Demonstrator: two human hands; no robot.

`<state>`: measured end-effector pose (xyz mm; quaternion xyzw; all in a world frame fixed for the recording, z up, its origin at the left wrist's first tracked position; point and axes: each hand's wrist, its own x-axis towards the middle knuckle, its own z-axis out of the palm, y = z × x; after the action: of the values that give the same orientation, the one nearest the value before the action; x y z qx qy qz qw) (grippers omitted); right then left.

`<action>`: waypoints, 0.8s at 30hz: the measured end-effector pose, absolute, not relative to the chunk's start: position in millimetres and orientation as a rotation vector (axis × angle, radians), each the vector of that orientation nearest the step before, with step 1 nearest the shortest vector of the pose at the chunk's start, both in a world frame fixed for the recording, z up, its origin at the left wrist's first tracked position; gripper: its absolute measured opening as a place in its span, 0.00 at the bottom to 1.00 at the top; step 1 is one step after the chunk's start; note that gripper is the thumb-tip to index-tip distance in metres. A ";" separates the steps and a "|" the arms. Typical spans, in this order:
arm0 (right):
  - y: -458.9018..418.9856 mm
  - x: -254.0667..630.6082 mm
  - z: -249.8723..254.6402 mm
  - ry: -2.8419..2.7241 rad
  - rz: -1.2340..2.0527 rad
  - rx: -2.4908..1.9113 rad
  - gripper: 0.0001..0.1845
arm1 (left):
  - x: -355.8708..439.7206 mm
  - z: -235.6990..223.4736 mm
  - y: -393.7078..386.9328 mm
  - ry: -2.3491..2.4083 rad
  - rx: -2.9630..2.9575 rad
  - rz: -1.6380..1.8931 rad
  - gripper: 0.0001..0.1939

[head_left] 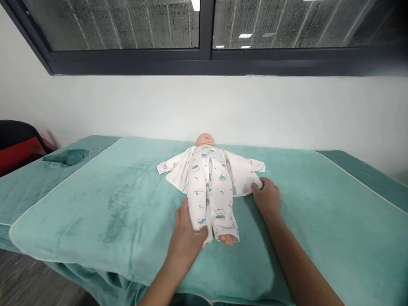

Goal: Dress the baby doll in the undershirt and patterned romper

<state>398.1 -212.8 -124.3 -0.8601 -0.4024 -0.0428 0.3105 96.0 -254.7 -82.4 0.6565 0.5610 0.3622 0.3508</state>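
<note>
A baby doll (205,140) lies on its back on a teal towel (105,199), head toward the wall. It wears a white printed romper (210,182) whose top lies spread open to both sides. My left hand (186,229) is closed around the left trouser leg near the doll's foot. My right hand (267,196) pinches the lower corner of the open right flap of the romper. A bare doll foot (227,240) sticks out of the right trouser leg.
The towel covers a padded table (366,170) that stands against a white wall under a dark window. A face hole (66,157) sinks into the table's far left end. A black and red chair (15,144) stands at the left.
</note>
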 end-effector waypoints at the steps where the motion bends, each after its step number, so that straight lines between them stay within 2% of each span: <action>1: -212.6 397.9 -124.3 -1.065 -0.113 -2.269 0.23 | 97.9 -85.7 -259.6 1.436 1.660 0.984 0.41; 8: -212.0 397.4 -125.3 -1.057 -0.101 -2.255 0.22 | 119.4 -126.5 -294.3 1.352 1.471 1.248 0.37; 13: -213.1 398.4 -125.7 -1.060 -0.095 -2.236 0.22 | 123.7 -132.4 -300.8 1.359 1.629 1.226 0.32; 20: -213.6 398.4 -125.6 -1.051 -0.088 -2.220 0.21 | 117.3 -138.2 -293.8 1.381 1.895 1.252 0.34; 24: -213.0 398.6 -125.0 -1.054 -0.081 -2.219 0.22 | 114.3 -139.8 -296.1 1.391 1.861 1.228 0.34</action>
<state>398.6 -213.0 -125.0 -0.8505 -0.4039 -0.0312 0.3354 114.3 -296.1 -139.8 0.6848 0.5120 0.4520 0.2541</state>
